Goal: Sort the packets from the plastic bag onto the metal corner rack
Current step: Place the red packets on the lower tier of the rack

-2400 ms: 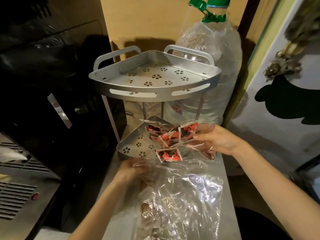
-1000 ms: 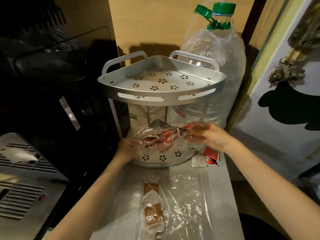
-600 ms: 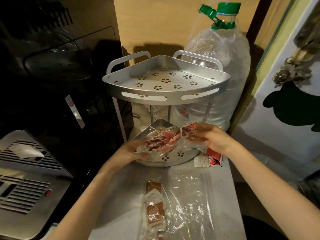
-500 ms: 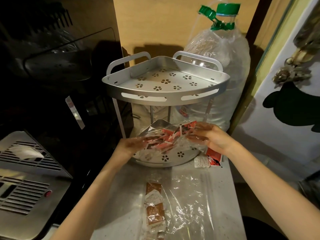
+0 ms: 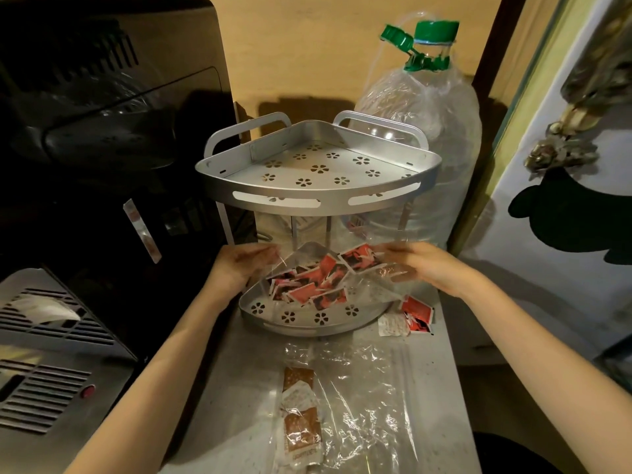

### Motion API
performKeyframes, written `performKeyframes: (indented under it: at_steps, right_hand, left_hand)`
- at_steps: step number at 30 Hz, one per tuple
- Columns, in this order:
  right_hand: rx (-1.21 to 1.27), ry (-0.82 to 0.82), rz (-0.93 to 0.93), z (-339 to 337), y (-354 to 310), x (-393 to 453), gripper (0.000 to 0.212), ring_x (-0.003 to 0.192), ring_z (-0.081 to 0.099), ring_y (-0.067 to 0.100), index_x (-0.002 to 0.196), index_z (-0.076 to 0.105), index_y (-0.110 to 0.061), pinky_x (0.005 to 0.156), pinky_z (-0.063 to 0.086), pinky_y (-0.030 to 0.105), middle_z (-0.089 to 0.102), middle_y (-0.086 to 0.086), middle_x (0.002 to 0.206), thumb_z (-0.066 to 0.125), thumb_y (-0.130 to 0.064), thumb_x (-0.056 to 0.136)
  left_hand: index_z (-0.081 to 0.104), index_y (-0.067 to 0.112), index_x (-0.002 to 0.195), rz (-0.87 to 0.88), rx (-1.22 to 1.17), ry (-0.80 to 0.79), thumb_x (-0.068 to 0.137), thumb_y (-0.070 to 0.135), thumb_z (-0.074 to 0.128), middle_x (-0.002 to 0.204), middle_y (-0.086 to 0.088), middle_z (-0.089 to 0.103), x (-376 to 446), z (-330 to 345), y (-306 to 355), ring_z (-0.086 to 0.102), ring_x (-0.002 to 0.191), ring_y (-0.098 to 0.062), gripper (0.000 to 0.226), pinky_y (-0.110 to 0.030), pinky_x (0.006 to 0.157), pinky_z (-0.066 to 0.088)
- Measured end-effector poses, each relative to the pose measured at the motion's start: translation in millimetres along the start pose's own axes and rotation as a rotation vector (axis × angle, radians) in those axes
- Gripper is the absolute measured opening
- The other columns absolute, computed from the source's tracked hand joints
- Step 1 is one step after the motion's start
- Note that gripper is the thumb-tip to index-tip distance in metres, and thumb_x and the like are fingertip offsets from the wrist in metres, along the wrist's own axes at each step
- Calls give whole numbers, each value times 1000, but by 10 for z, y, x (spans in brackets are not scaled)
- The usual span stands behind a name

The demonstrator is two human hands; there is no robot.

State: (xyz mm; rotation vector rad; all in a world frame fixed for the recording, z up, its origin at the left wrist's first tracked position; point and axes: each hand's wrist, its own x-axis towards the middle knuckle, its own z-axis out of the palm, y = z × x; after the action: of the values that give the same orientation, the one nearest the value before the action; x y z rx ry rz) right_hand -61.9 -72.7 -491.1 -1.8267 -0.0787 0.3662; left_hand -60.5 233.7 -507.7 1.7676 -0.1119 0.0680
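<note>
Left hand (image 5: 239,266), right hand (image 5: 415,265) grip plastic bag (image 5: 371,285)

Both hands (image 5: 239,265) hold bag (image 5: 369,285) over rack (image 5: 307,325).

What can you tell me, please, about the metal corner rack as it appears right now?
The metal corner rack is silvery, matte metal with two quarter-round tiers joined by thin posts. Both trays have flower-shaped perforations; the upper has slots in its curved front rim and two loop handles at the back. It stands upright on the speckled counter, in front of a large water bottle. The upper tier holds nothing; red packets lie on the lower one, under a clear plastic bag held by both hands.
</note>
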Motion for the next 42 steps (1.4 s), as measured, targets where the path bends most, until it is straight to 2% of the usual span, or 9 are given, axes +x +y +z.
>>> performKeyframes:
  at_steps: [2,7,10,14,18,26,33,37,42]
  right_hand:
    - [-121,36,-10,-23,-32,-19,17,90,65,3,96,67,-34,72,53,19,71,-8,97,61,-22,86]
    - [-294,120,-58,-13,-62,-3,14,74,61,-10,94,69,-29,55,41,1,71,-9,90,67,-25,81]
    - [-275,215,-106,-8,-37,10,11,76,59,-8,88,71,-25,70,44,9,71,-5,88,70,-28,78]
    - [-290,316,-107,-30,-49,0,13,38,53,1,83,71,-21,48,46,18,71,-5,76,70,-32,77]
    - [-194,336,-145,10,-45,-17,25,54,66,5,102,68,-6,51,53,16,70,3,84,68,-17,80]
    - [-70,305,-230,38,-158,-111,23,58,68,3,105,65,-5,55,55,16,68,0,78,63,-11,83]
    - [85,310,-357,55,-240,-190,17,68,70,7,98,67,-2,60,55,15,71,-5,78,63,-4,81]
    - [121,332,-409,54,-266,-188,14,68,70,4,85,69,-16,59,51,11,73,-16,69,63,-4,81]
    - [137,318,-362,93,-189,-137,25,67,70,5,105,64,1,62,55,15,70,-4,80,63,0,80]
  left_hand:
    - [70,16,97,-5,-10,-11,81,11,64,76,13,74,35,-51,30,69,74,2,17,-10,69,53]
    - [66,7,107,-50,47,-15,83,8,63,89,2,68,60,-72,59,65,68,9,24,-5,58,49]
    - [66,10,107,-45,27,-17,83,10,63,85,4,68,38,-89,122,65,65,9,24,-5,52,47]
    - [66,10,106,-46,8,5,84,13,62,86,2,68,29,-101,224,67,70,0,23,-11,52,51]
    - [64,5,109,-88,19,8,84,13,62,88,-4,67,-13,-84,244,64,80,-10,26,-16,56,53]
    - [65,9,109,12,-27,121,85,6,60,97,-5,68,-97,-55,383,64,90,-10,24,-28,77,53]
    - [62,10,111,205,-74,155,86,9,58,93,3,69,-245,-59,546,69,84,-3,26,-16,72,55]
    - [63,4,109,240,-102,169,87,8,57,93,0,69,-242,-55,557,69,86,-5,23,-15,73,54]
    - [69,9,99,185,-95,152,84,10,61,92,4,70,-204,-62,429,68,89,-6,16,-17,76,54]
